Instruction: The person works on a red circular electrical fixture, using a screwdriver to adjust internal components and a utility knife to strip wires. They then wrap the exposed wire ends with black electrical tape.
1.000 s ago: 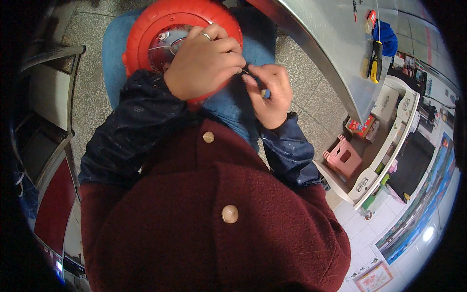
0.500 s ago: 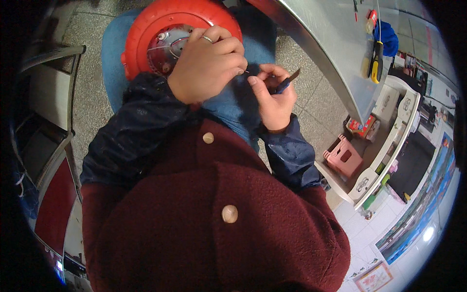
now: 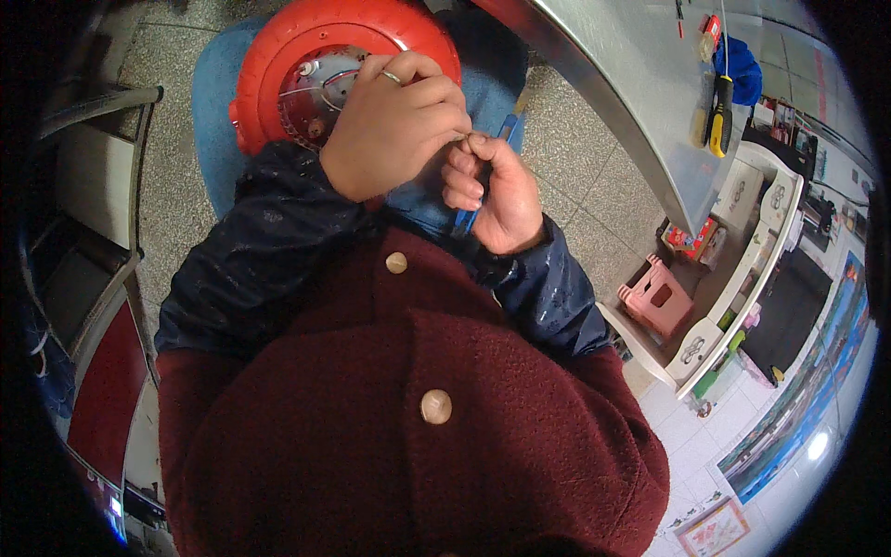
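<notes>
A round red plastic housing (image 3: 263,79) rests on my lap, with thin wires (image 3: 327,90) and metal parts showing inside its opening. My left hand (image 3: 394,135) lies across its right side, thumb and forefinger pinched together; half a second ago a thin wire end stuck out of that pinch. Against these fingertips presses the thumb of my right hand (image 3: 504,200). The right fingers are curled round a blue-handled knife (image 3: 508,126), its blade end pointing away from me. What lies between the meeting fingertips is hidden.
A metal table (image 3: 622,74) juts in at the upper right, bearing a yellow-and-black screwdriver (image 3: 719,125) and a blue cloth-like item (image 3: 742,70). Beyond its corner, a white cabinet (image 3: 733,306) holds a pink plastic stool (image 3: 657,295). A chair (image 3: 97,186) stands at left.
My right hand has moved left to meet the left fingertips. The knife has turned in its grip, from pointing up and right to pointing nearly straight away. My left hand stays almost still.
</notes>
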A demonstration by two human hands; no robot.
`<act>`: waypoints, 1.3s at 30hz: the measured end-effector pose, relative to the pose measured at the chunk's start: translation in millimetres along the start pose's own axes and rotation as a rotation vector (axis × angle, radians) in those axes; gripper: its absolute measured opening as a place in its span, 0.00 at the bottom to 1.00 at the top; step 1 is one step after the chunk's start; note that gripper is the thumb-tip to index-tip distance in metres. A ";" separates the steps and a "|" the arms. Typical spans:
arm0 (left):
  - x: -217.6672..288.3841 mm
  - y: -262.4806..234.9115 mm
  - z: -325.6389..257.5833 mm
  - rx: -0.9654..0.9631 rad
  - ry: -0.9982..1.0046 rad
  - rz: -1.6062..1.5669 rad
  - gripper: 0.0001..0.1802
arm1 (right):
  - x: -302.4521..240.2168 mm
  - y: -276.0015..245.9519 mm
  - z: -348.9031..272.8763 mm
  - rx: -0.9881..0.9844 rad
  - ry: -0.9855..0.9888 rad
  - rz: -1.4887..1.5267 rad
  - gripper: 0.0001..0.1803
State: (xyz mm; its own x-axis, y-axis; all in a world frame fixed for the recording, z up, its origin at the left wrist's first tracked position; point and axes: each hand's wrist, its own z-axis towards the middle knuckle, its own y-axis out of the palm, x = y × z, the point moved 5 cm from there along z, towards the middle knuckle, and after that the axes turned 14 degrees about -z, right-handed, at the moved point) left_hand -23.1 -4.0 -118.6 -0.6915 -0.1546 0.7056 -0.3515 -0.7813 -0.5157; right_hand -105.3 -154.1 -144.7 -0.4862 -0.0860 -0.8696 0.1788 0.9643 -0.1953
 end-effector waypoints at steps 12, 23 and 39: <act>2.9 -2.5 3.0 -0.064 -0.042 -0.027 0.03 | -52.5 -9.3 -7.0 0.275 -1.101 -0.954 0.18; 3.3 -1.1 4.1 -0.087 -0.025 -0.016 0.03 | -56.0 -3.5 -2.2 0.193 -1.142 -0.965 0.15; 4.9 -0.3 -1.3 0.004 -0.033 -0.017 0.03 | -38.4 -10.3 -8.3 0.269 -0.834 -0.666 0.16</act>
State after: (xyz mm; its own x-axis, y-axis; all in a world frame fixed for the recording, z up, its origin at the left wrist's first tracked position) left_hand -27.2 -3.7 -115.6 -0.6644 -0.1606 0.7299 -0.3606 -0.7865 -0.5014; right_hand -95.6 -158.6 -105.5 0.1581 -0.8083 -0.5671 0.3247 0.5849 -0.7432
